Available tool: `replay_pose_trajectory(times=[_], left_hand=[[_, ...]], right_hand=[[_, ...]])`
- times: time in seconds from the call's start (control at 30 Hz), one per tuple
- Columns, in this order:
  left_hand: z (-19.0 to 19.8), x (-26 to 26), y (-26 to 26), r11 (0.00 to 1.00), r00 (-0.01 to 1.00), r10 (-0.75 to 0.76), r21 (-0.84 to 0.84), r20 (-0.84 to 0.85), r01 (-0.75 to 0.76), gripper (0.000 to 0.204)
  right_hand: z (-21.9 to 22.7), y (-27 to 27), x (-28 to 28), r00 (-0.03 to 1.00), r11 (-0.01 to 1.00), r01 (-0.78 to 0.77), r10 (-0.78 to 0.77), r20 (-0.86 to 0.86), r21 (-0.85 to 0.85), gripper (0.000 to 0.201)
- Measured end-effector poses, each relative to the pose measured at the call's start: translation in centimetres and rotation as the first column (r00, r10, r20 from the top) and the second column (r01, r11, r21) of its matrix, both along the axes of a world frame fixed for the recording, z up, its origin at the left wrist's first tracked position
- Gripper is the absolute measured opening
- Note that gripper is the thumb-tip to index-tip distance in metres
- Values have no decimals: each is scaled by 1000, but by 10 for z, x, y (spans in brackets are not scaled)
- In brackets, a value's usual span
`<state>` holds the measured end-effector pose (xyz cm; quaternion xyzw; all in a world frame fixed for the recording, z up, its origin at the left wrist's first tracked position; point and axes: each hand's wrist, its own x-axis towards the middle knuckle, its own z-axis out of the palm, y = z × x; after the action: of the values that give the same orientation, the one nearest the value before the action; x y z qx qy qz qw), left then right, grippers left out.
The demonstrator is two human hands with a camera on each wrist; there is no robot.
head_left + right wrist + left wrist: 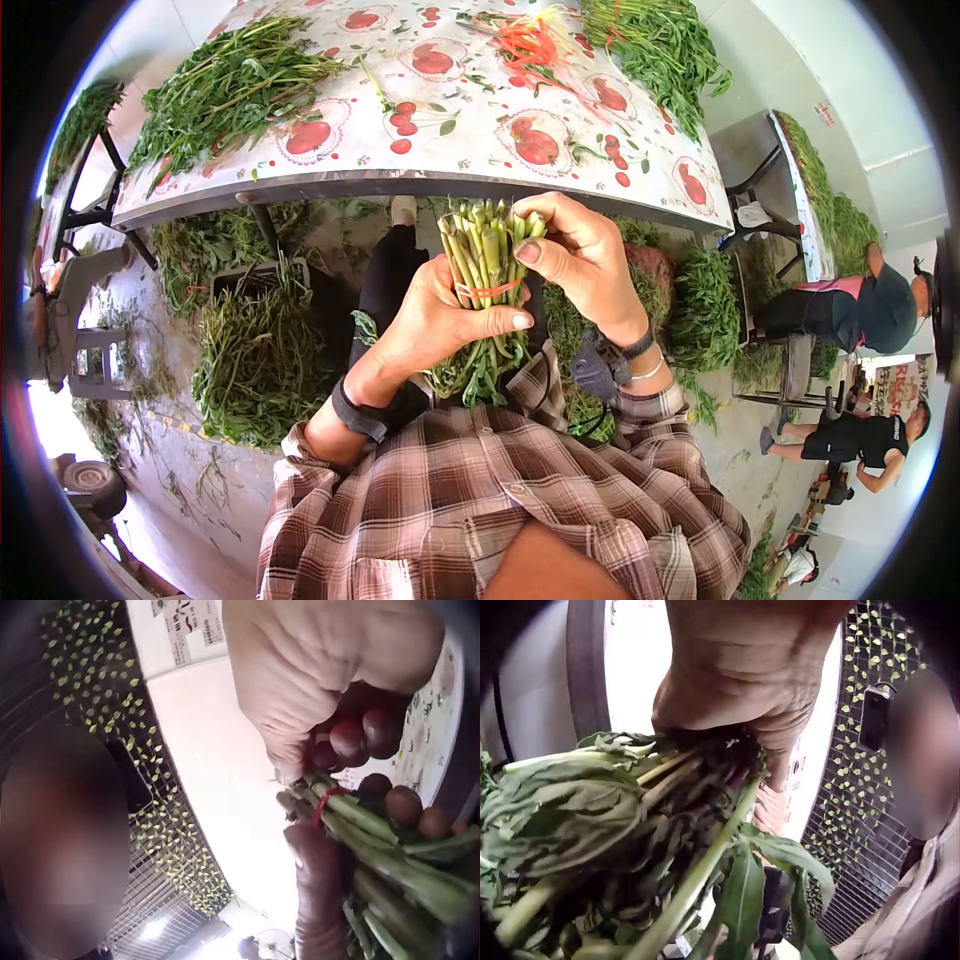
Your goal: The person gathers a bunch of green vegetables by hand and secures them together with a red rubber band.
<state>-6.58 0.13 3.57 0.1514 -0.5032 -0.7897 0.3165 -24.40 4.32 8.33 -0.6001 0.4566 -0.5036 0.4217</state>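
In the head view a bunch of leafy green stems [483, 248] stands in front of the plaid shirt, cut ends up and leaves down. A red band [490, 290] circles its stems. My left hand [425, 315] grips the bunch around the band, thumb across the front. At the top right of the bunch, my right hand [588, 262] pinches stem ends between thumb and curled fingers. The right wrist view shows that thumb at the cut ends, close to the red band [324, 806]. Leaves [562, 814] hang below my left hand in the left wrist view.
A table with a fruit-print cloth [450, 130] stands ahead. It bears a pile of greens [235, 90] on the left, another [660, 55] on the right, and red and yellow strips [530, 40]. More greens [255, 360] lie below left. Two people [880, 310] are at the right.
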Motion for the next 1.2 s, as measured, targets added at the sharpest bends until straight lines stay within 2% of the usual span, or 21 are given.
replay_pose_trajectory(times=[0.03, 0.1, 0.13, 0.23, 0.3, 0.37, 0.4, 0.43, 0.5, 0.53, 0.57, 0.63, 0.7, 0.73, 0.77, 0.87, 0.93, 0.97, 1.03, 1.1, 1.2], left_hand=[[0, 1, -1, 998, 997, -69, -4, 28, 69, 37], [0, 1, -3, 995, 995, -93, -31, 20, 93, 40], [1, 1, -3, 994, 993, -113, -12, 27, 113, 41], [-3, -1, -5, 989, 988, -146, 8, 44, 145, 45], [-9, -4, -5, 998, 994, -68, 3, 86, 68, 46], [-16, -5, -4, 997, 990, -72, -30, 121, 76, 47], [-15, -6, -1, 998, 994, -60, -10, 90, 61, 47], [-12, -7, 0, 999, 997, -47, 13, 59, 46, 46], [-5, -5, -2, 994, 991, -111, 25, 70, 109, 45], [-3, -5, -3, 987, 986, -163, 9, 40, 163, 43], [-3, -4, -3, 977, 977, -215, -7, 13, 215, 42], [-2, -4, -2, 975, 976, -218, 36, -14, 218, 40], [-2, -5, -4, 964, 965, -260, -69, -19, 258, 39], [-1, -4, -4, 954, 959, -281, -104, 33, 283, 37], [3, -5, -1, 963, 965, -259, -65, 28, 261, 35], [0, -6, 1, 967, 966, -254, -1, 46, 254, 40], [-7, -8, 0, 952, 960, -280, -122, 21, 280, 33], [-8, -8, -2, 955, 962, -272, -119, 19, 273, 33], [-8, -8, -5, 954, 955, -294, -60, 25, 295, 29], [-11, -10, -1, 973, 972, -232, 2, 47, 232, 25], [-21, -13, -3, 997, 997, -67, 42, -35, 68, 22]], right_hand=[[-1, -1, -4, 1000, 1000, 2, -2, -1, 2, 25], [-4, -4, -8, 944, 971, -186, 134, 302, 152, 24], [-10, -6, -10, 924, 965, -205, 136, 358, 163, 23], [-21, -8, -7, 913, 967, -204, 133, 386, 151, 22], [-27, -10, -8, 914, 977, -164, 98, 394, 138, 24], [-29, -15, -7, 974, 998, -69, 68, 215, -1, 31], [-24, -14, -5, 951, 994, -113, 109, 291, -1, 42], [-20, -14, 1, 947, 989, -122, 141, 288, -83, 49], [-14, -13, -4, 922, 949, -313, 311, 231, -29, 56], [-10, -11, 2, 906, 947, -316, 282, 316, 61, 69], [-10, -10, 2, 906, 947, -315, 281, 317, 61, 69], [-11, -10, 2, 846, 917, -389, 315, 430, 93, 70], [-13, -7, 4, 854, 933, -349, 281, 438, 84, 64], [-17, -6, 3, 815, 915, -379, 261, 517, 136, 60], [-20, -7, 3, 771, 892, -412, 235, 591, 184, 56], [-24, -10, 3, 766, 882, -445, 283, 578, 158, 47], [-31, -13, 4, 730, 871, -480, 332, 598, 102, 41], [-33, -13, 5, 728, 867, -486, 336, 597, 105, 41], [-35, -15, 8, 697, 889, -435, 230, 679, 146, 50], [-31, -18, 9, 714, 888, -438, 251, 654, 138, 51], [-27, -26, 10, 858, 965, -253, 189, 478, 73, 45]])
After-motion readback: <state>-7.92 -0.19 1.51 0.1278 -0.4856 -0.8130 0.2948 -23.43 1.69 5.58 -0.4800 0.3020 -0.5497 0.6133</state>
